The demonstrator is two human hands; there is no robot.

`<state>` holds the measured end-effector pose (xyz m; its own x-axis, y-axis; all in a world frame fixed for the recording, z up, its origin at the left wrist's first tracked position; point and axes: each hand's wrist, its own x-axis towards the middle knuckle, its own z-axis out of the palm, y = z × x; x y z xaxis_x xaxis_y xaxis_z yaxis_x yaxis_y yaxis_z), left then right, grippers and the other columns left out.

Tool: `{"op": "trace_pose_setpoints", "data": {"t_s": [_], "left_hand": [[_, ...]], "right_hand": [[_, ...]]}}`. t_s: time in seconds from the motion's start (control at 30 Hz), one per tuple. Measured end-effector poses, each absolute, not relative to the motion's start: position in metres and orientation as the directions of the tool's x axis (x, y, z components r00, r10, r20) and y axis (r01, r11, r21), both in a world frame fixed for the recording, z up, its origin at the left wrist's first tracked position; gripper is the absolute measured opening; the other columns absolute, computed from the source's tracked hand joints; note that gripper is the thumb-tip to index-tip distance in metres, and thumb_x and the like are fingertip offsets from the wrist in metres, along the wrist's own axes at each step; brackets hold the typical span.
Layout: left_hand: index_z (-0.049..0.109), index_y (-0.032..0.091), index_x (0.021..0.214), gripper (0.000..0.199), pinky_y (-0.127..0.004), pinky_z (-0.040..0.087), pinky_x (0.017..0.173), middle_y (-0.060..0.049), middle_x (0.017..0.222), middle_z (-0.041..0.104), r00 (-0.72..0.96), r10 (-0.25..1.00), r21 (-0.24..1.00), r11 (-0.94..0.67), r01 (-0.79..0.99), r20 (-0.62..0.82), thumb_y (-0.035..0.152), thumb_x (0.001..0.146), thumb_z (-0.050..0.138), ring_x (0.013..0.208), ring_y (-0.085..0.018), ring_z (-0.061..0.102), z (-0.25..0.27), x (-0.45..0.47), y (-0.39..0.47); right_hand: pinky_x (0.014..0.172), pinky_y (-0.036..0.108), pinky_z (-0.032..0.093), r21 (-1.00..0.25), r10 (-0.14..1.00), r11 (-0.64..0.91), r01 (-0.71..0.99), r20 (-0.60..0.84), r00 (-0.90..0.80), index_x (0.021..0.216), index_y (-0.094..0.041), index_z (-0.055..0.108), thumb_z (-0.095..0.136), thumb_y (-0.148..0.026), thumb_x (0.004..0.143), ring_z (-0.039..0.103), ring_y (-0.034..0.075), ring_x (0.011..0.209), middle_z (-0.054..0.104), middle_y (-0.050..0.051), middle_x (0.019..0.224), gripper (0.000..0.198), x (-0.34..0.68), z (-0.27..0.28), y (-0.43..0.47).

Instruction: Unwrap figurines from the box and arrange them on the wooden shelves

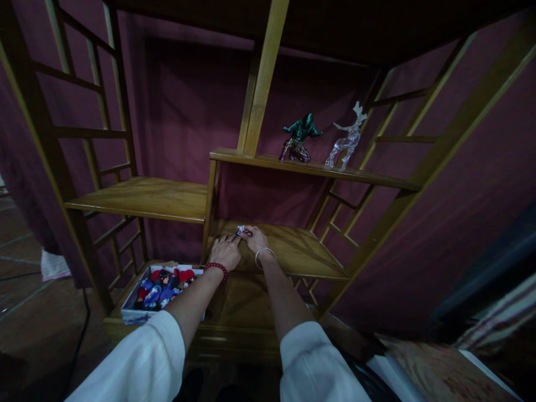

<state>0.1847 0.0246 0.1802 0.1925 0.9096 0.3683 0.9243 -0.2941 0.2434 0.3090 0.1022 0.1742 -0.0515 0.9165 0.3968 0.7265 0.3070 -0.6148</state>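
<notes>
A small figurine (240,229), pale on top and dark below, stands on the middle shelf board (293,248) near its left end. My right hand (254,239), with a silver bangle at the wrist, pinches it from the right. On the left, my left hand (226,251), wearing a red bead bracelet, has its fingers stretched over the board, the foremost reaching to the figurine's base. The figurine's finer details are too small to tell. Below and left of my hands, an open box (138,319) holds several blue, red and black figures (161,287).
A green-and-bronze hooded figurine (299,137) and a clear deer figurine (348,137) stand on the upper right shelf (318,167). A wooden divider (209,212) borders my hands on the left. A left shelf (146,198) overhangs the box. Papers (444,368) lie at lower right.
</notes>
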Motion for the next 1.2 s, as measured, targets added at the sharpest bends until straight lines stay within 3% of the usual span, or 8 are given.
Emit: {"op": "trace_pose_setpoints", "data": {"t_s": [0.47,0.83,1.2], "left_hand": [[0.041,0.022,0.126,0.046,-0.04,0.026,0.097,-0.002,0.128,0.045,0.194,0.912,0.255,-0.297,0.92,0.361,0.018,0.081,0.032,0.121,-0.021,0.03,0.176,0.1846,0.027],[0.043,0.019,0.125,0.045,-0.038,0.027,0.097,-0.004,0.13,0.044,0.172,0.917,0.257,-0.275,0.926,0.36,0.019,0.081,0.032,0.121,-0.021,0.031,0.1785,0.1848,0.0252],[0.041,0.016,0.125,0.045,-0.037,0.026,0.098,-0.006,0.128,0.046,0.174,0.923,0.26,-0.272,0.927,0.344,0.017,0.081,0.029,0.121,-0.019,0.031,0.1804,0.1855,0.0244]], "right_hand": [[0.068,0.022,0.041,-0.559,0.909,0.308,0.77,0.412,-0.065,0.088,-0.023,0.063,0.056,-0.026,0.073,0.054,0.012,0.072,0.058,0.0,0.082,0.017,0.3083,0.1738,0.1014],[0.075,0.021,0.042,-0.628,0.927,0.218,0.747,0.372,0.043,0.095,-0.027,0.062,0.047,-0.01,0.067,0.058,0.013,0.083,0.064,-0.001,0.092,0.036,0.3092,0.1734,0.0999],[0.072,0.021,0.042,-0.664,0.944,0.197,0.721,0.328,0.044,0.101,-0.027,0.059,0.046,-0.01,0.067,0.06,0.014,0.085,0.067,-0.003,0.09,0.04,0.3102,0.1768,0.095]]}}
